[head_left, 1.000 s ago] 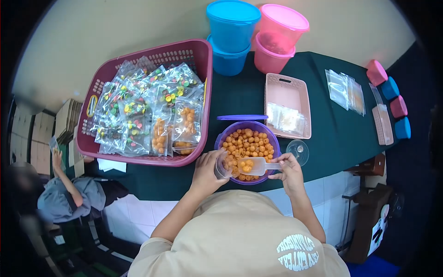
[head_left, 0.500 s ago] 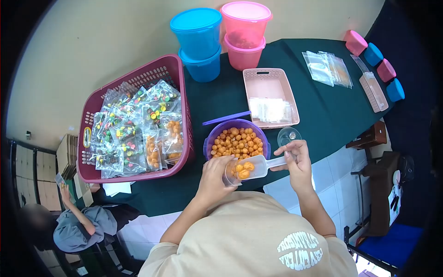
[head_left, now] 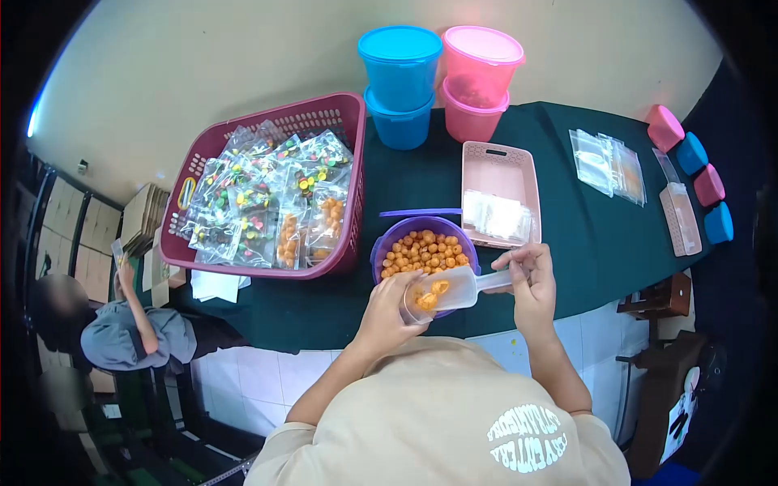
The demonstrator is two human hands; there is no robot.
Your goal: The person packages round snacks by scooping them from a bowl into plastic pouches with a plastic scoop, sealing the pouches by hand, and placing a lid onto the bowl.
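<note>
My left hand (head_left: 387, 317) is closed around a clear plastic cup (head_left: 413, 309), held at the near left edge of a purple tub. The tub (head_left: 378, 257) holds many round orange snacks (head_left: 423, 249). My right hand (head_left: 531, 285) grips the handle of a translucent scoop (head_left: 459, 288). The scoop's front end is at the cup's mouth, with a few orange pieces (head_left: 429, 296) at the junction; whether they lie in the scoop or the cup is partly unclear. A purple lid (head_left: 420, 212) leans behind the tub.
A maroon basket (head_left: 356, 170) of filled bags stands left. Behind are stacked blue tubs (head_left: 399, 69) and pink tubs (head_left: 480, 69). A pink tray (head_left: 500, 170) holds small packets. Flat bags (head_left: 606, 166) lie right. Another person (head_left: 138, 332) sits at far left.
The scoop has moved from over the tub to the cup's mouth and tipped toward it. The cup has shifted nearer my body. The camera view has also shifted.
</note>
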